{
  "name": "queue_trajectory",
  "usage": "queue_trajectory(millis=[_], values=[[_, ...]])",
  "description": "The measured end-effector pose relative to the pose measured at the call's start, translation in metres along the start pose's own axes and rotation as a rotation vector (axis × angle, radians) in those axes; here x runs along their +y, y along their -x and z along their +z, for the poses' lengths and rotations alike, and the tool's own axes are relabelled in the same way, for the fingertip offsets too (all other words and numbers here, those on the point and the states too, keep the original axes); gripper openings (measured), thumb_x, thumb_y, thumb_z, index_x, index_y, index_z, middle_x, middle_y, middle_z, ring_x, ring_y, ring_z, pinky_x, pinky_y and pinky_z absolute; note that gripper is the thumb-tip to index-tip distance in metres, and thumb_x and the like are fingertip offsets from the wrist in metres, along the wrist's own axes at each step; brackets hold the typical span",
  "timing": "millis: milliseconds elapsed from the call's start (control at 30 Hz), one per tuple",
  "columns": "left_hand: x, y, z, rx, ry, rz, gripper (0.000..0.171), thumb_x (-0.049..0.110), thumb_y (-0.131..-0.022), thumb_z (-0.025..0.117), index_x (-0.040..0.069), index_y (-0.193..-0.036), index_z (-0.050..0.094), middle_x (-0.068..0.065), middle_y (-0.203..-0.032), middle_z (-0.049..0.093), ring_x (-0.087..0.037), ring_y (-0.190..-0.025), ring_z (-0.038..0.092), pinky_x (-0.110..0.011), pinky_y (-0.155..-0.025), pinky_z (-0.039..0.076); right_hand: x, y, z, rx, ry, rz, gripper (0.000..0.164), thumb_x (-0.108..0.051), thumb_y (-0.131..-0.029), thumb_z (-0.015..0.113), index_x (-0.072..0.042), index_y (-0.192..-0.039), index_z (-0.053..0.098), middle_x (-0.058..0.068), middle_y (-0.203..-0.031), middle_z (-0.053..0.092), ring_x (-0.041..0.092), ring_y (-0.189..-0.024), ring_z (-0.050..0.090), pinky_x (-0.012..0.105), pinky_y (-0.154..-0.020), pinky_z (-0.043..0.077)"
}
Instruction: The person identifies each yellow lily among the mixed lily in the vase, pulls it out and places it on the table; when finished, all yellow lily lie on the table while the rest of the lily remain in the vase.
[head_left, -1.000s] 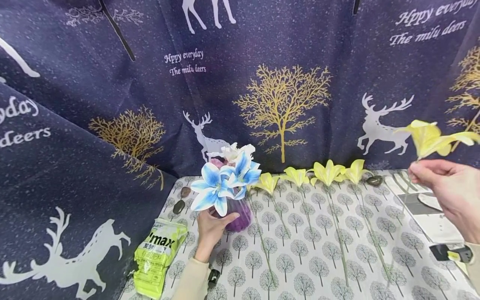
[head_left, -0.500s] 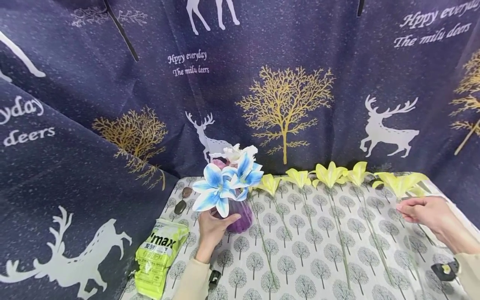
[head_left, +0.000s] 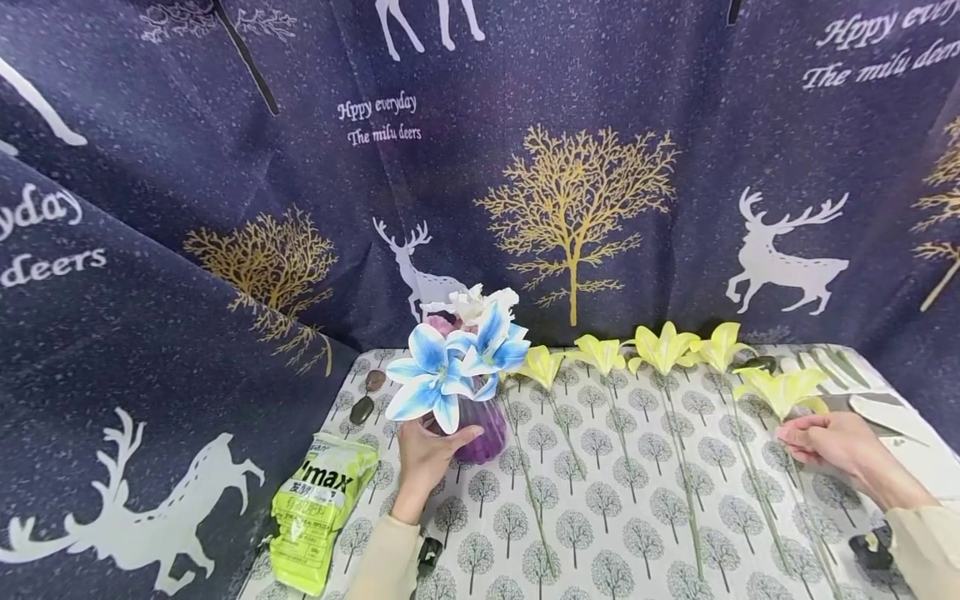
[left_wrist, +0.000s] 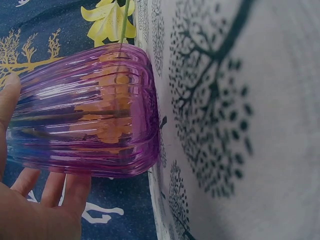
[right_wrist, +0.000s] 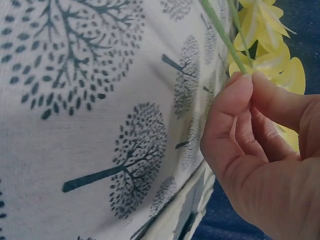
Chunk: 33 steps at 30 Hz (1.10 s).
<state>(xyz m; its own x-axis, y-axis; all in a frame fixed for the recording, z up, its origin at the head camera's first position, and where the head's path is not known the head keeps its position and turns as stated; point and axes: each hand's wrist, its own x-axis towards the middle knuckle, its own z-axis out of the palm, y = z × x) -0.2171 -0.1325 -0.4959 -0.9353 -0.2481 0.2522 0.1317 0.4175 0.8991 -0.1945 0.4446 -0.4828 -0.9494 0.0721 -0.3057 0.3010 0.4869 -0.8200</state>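
My left hand (head_left: 429,458) grips a ribbed, see-through purple vase (head_left: 486,433) near the left of the table, thumb on one side and fingers on the other. Blue-and-white lilies (head_left: 435,377) and a white flower (head_left: 480,306) stand in it. Through the clear wall of the vase (left_wrist: 100,115), stems and something orange show in the left wrist view. At the right, my right hand (head_left: 843,450) pinches the green stem (right_wrist: 222,35) of a yellow lily (head_left: 783,390) just below its bloom. This lily is beside a row of several yellow lilies (head_left: 663,348) lying with stems towards me.
A yellow-green plastic packet (head_left: 318,512) lies at the left edge. Dark stones (head_left: 362,409) lie behind it. Grey and white flat items (head_left: 892,417) are at the right. A dark-blue printed cloth (head_left: 450,183) hangs behind the tree-patterned tablecloth (head_left: 573,500).
My right hand has come down and left from the raised position at the right edge, bringing the yellow lily to the table beside the others. The left hand keeps its grip on the vase.
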Motion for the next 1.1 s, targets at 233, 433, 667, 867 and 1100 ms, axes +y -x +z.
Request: queue_trajectory(millis=[233, 433, 667, 867, 1100], values=[[0.002, 0.0, -0.001, -0.002, 0.01, -0.009, 0.093, 0.041, -0.053, 0.099, 0.014, -0.132, 0.057, -0.005, -0.128, 0.068, -0.027, -0.123, 0.062, -0.047, -0.111, 0.049, 0.003, 0.002, 0.002, -0.038, -0.088, 0.05, 0.013, -0.013, -0.097, 0.064, -0.003, -0.099, 0.073, -0.016, -0.078, 0.073, -0.002, -0.071, 0.068, 0.019, -0.069, 0.062], [0.001, 0.0, -0.001, -0.007, 0.017, -0.009, 0.092, 0.04, -0.054, 0.099, 0.014, -0.131, 0.058, -0.005, -0.128, 0.068, -0.027, -0.124, 0.062, -0.046, -0.111, 0.049, 0.009, 0.004, 0.002, -0.037, -0.101, 0.05, 0.009, -0.014, -0.096, 0.066, -0.009, -0.097, 0.074, -0.015, -0.077, 0.073, -0.003, -0.07, 0.067, 0.018, -0.068, 0.062], [0.002, -0.001, 0.003, -0.02, 0.025, -0.02, 0.092, 0.039, -0.054, 0.099, 0.013, -0.132, 0.058, -0.006, -0.129, 0.068, -0.028, -0.124, 0.061, -0.047, -0.11, 0.05, 0.012, 0.01, 0.001, -0.002, -0.055, 0.045, 0.013, -0.018, -0.097, 0.066, -0.007, -0.1, 0.072, -0.018, -0.078, 0.072, -0.003, -0.07, 0.067, 0.019, -0.068, 0.062], [0.003, -0.001, 0.001, -0.033, 0.022, -0.041, 0.101, 0.042, -0.053, 0.099, 0.016, -0.139, 0.053, -0.007, -0.136, 0.064, -0.03, -0.131, 0.057, -0.049, -0.115, 0.045, -0.007, 0.032, 0.007, 0.151, 0.095, -0.033, 0.051, -0.026, -0.101, 0.061, 0.02, -0.123, 0.058, -0.01, -0.081, 0.076, -0.001, -0.07, 0.069, 0.017, -0.063, 0.059], [0.002, -0.005, -0.01, -0.02, -0.028, 0.009, 0.108, 0.042, -0.057, 0.098, 0.018, -0.147, 0.043, -0.006, -0.145, 0.056, -0.031, -0.139, 0.051, -0.05, -0.119, 0.041, -0.057, 0.057, 0.055, 0.464, 0.175, -0.215, 0.05, -0.036, -0.098, 0.065, 0.006, -0.125, 0.065, -0.04, -0.073, 0.062, -0.017, -0.064, 0.06, 0.007, -0.059, 0.045]])
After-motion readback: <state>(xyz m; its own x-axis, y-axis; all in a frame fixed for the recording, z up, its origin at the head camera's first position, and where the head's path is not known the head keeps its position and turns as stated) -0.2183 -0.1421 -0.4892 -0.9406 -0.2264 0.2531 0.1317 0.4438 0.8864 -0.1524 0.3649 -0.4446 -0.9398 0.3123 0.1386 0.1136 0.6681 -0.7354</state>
